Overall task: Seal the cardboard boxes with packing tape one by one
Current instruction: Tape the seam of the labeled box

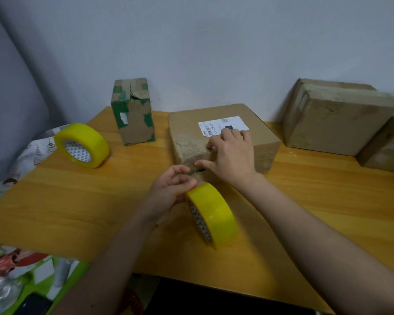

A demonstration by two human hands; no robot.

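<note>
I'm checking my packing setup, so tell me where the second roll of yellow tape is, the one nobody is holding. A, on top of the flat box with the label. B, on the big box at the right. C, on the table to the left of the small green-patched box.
C: the spare tape roll lies on the table, left of the green-patched box.
</note>
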